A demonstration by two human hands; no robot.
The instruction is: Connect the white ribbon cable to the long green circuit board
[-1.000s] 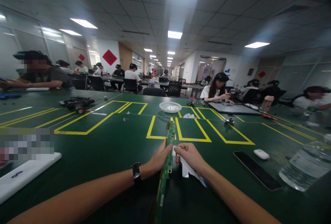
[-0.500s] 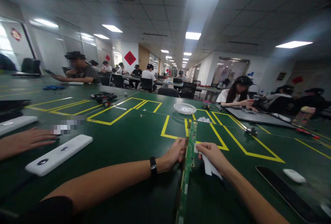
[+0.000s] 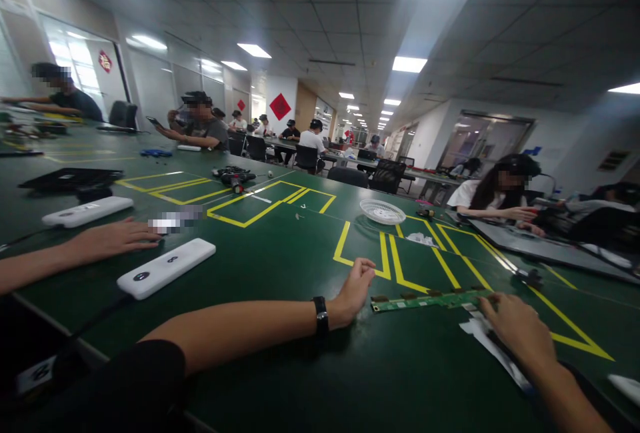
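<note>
A long narrow green circuit board [image 3: 430, 299] lies flat and crosswise on the dark green table [image 3: 280, 259]. My left hand [image 3: 356, 289] rests on the table just left of the board's near end, fingers loosely curled with nothing in them. My right hand [image 3: 520, 333] covers the board's right end, its fingertips closed on that end. A white cloth or paper [image 3: 483, 334] lies on the table under my right hand.
A white plastic basket [image 3: 384, 211] stands beyond the board among yellow tape boxes [image 3: 390, 256]. A co-worker's hand [image 3: 113, 239] lies flat at left beside two white devices [image 3: 166, 267]. A power tool [image 3: 235, 175] lies farther back. A grey panel [image 3: 545, 246] lies at right. Other people sit around.
The board went from pointing away from me to lying crosswise. My left hand let go of it. The white cloth now lies under my right hand. The view swung left.
</note>
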